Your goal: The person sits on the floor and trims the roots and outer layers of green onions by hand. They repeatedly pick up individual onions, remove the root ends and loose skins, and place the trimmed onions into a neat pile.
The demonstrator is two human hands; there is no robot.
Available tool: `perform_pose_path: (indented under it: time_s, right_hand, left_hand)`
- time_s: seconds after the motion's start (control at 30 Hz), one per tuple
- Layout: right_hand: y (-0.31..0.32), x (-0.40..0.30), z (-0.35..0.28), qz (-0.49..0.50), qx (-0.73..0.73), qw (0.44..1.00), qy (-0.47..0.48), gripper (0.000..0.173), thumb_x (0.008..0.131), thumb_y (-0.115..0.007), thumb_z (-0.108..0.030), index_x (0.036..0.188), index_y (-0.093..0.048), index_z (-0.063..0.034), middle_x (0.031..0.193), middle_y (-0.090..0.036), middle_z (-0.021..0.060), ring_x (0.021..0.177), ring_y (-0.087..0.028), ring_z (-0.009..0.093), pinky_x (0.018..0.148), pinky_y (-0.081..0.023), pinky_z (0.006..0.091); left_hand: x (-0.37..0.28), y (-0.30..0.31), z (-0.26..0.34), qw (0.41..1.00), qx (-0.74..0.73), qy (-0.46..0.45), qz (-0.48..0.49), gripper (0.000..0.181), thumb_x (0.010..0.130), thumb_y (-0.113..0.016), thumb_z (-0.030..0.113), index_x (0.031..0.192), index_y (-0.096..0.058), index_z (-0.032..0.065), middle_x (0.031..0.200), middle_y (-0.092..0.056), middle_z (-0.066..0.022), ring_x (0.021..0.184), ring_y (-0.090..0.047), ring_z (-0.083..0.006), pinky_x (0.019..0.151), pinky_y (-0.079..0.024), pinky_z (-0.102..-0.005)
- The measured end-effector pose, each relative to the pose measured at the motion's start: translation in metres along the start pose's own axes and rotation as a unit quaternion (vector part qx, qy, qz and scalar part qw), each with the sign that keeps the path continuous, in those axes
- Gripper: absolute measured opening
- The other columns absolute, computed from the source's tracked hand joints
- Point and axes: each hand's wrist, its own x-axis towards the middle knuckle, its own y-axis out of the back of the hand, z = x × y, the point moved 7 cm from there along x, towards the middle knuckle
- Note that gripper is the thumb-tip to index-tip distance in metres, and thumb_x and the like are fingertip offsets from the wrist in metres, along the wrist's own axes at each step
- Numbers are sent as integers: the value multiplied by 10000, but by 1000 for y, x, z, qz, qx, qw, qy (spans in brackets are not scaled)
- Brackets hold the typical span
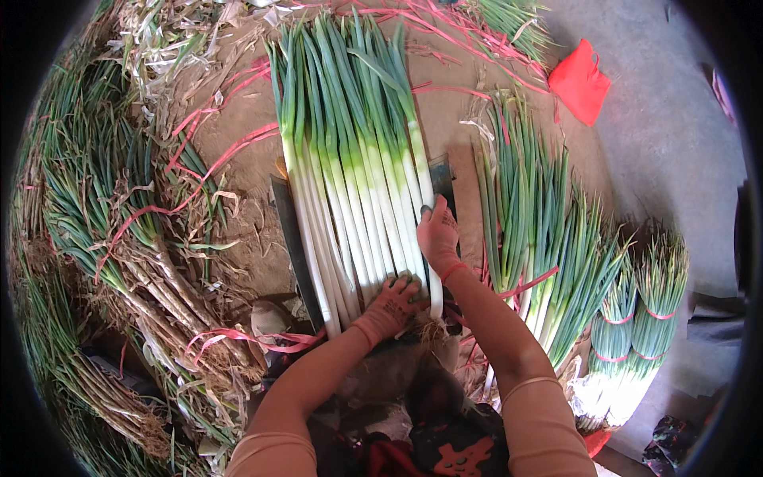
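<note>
A wide layer of long green onions (363,179) lies before me, green tops pointing away and white stalks toward me, on a dark support (293,250) whose edges show at both sides. My left hand (387,313), in a thin pinkish glove with dark fingertips, rests spread on the lower white stalks. My right hand (440,234), gloved alike, is closed around the rightmost onion (437,292) partway up its white stalk. That onion's roots (430,333) hang near my left hand. The palm sides of both hands are hidden.
Untrimmed onions with dry leaves (179,286) are heaped at left. More onions (536,238) lie at right, beside tied bundles (656,316) standing upright. Pink-red plastic ties (202,179) trail over the ground. A red bag (579,83) lies at upper right. Dry husks (167,47) are piled at upper left.
</note>
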Motion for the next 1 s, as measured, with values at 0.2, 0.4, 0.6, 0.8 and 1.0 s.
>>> perform_pose_path:
  time_s: [0.2, 0.4, 0.6, 0.8, 1.0]
  right_hand:
    - [53, 0, -36, -44, 142, 979, -137, 470, 975, -512, -230, 1386, -423, -21, 1214, -607, 242, 1112, -607, 396, 936, -476, 450]
    - [109, 53, -57, -13, 367, 929, -50, 406, 994, -475, -123, 1388, -438, -30, 1154, -622, 155, 994, -624, 283, 887, -498, 368]
    - [125, 84, -80, 87, 258, 960, 68, 337, 988, -492, -124, 1313, -500, -33, 1013, -626, 76, 859, -621, 149, 682, -521, 303]
    - [17, 32, 9, -109, 485, 845, -200, 272, 977, -513, -143, 1216, -549, -19, 897, -606, 56, 643, -575, 147, 545, -505, 322]
    - [2, -2, -5, -232, 549, 754, -275, 181, 964, -548, -153, 1113, -574, -53, 830, -625, 66, 631, -584, 159, 528, -496, 305]
  left_hand:
    - [-7, 10, -1, 999, -28, 22, -7, 357, 920, -522, 344, 1265, -612, 314, 1411, -431, -136, 1351, -369, -355, 1074, -317, -544]
    - [-4, -11, -2, 999, 0, 15, 28, 323, 908, -545, 320, 1209, -658, 285, 1398, -459, -124, 1354, -364, -356, 1079, -304, -547]
    - [0, -4, 2, 997, 26, 1, -72, 342, 913, -536, 302, 1237, -643, 280, 1409, -456, -120, 1362, -357, -352, 1086, -296, -548]
    - [1, -5, 2, 999, -28, 6, -27, 447, 917, -529, 308, 1363, -542, 323, 1438, -421, -134, 1372, -336, -364, 1081, -298, -576]
    - [-6, 2, 0, 1000, 14, -12, 21, 552, 831, -606, 332, 1374, -509, 341, 1405, -390, -137, 1329, -357, -369, 1069, -312, -569]
